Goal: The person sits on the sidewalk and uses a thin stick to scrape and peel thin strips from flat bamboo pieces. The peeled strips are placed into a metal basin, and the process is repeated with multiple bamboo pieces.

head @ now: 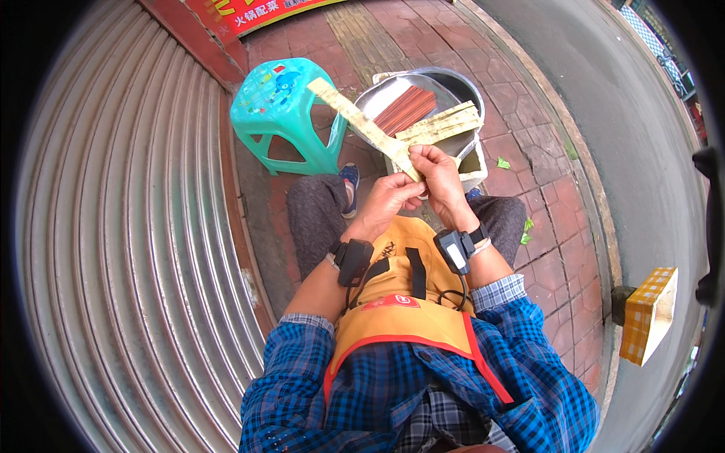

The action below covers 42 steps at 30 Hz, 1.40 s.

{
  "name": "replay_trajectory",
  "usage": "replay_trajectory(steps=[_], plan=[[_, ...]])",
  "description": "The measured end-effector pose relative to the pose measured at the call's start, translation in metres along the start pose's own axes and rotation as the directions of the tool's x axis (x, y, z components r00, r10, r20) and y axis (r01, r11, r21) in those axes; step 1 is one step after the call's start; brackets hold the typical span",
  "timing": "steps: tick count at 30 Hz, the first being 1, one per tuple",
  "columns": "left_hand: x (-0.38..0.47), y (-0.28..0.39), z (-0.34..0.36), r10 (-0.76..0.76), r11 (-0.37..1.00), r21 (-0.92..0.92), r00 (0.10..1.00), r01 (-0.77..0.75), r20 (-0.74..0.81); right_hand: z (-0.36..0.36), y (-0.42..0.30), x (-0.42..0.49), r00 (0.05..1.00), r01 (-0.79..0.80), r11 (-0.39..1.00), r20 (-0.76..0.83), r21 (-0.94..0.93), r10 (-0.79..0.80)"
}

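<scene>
Both hands are raised in front of my knees on a long, flat, pale yellow strip [362, 124] with dark specks, its material unclear. My left hand [391, 195] pinches the strip's near end between thumb and fingers. Just to the right, my right hand [442, 172] grips it where pale bands meet. The strip's far end reaches up and left toward a stool. Beyond my hands is a round metal basin [478, 93]. In it lies a bundle of thin reddish-brown sticks [405, 110]. Several similar pale strips [442, 124] are stacked across its right side.
A green plastic stool [283, 107] stands left of the basin. The basin rests on a white foam box [476, 170]. A metal roller shutter [130, 226] closes off the left side. To the right, a yellow checked box [648, 317] stands by the kerb and road [634, 170].
</scene>
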<state>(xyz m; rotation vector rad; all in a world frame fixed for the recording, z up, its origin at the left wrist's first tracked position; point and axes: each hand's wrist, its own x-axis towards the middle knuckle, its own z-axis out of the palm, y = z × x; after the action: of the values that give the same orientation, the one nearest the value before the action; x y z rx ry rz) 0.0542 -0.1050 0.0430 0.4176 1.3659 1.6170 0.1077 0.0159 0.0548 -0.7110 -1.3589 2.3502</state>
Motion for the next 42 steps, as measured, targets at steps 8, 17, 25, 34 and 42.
replay_trajectory(steps=[8, 17, 25, 34, 42], plan=[[0.003, 0.027, -0.017, 0.083, 0.991, -0.072, 0.938, -0.113, -0.338, -0.007, 0.001, -0.009, 0.999, 0.038, 0.997, 0.017, -0.070, -0.037], [0.006, 0.009, 0.004, 0.108, 0.980, -0.122, 0.941, -0.155, -0.322, -0.005, 0.001, -0.015, 0.992, 0.115, 0.991, -0.067, 0.069, -0.110], [0.004, 0.011, 0.006, 0.113, 0.980, -0.124, 0.949, -0.155, -0.293, -0.004, -0.001, -0.018, 0.994, 0.078, 0.996, -0.069, -0.033, -0.080], [0.006, 0.033, -0.034, 0.169, 0.952, -0.168, 0.899, -0.255, -0.404, -0.020, -0.001, -0.023, 0.998, 0.065, 0.994, 0.013, -0.090, -0.064], [0.017, 0.041, -0.059, 0.216, 0.913, -0.190, 0.823, -0.361, -0.525, -0.039, 0.009, -0.028, 0.997, 0.074, 0.992, 0.035, -0.105, -0.071]])
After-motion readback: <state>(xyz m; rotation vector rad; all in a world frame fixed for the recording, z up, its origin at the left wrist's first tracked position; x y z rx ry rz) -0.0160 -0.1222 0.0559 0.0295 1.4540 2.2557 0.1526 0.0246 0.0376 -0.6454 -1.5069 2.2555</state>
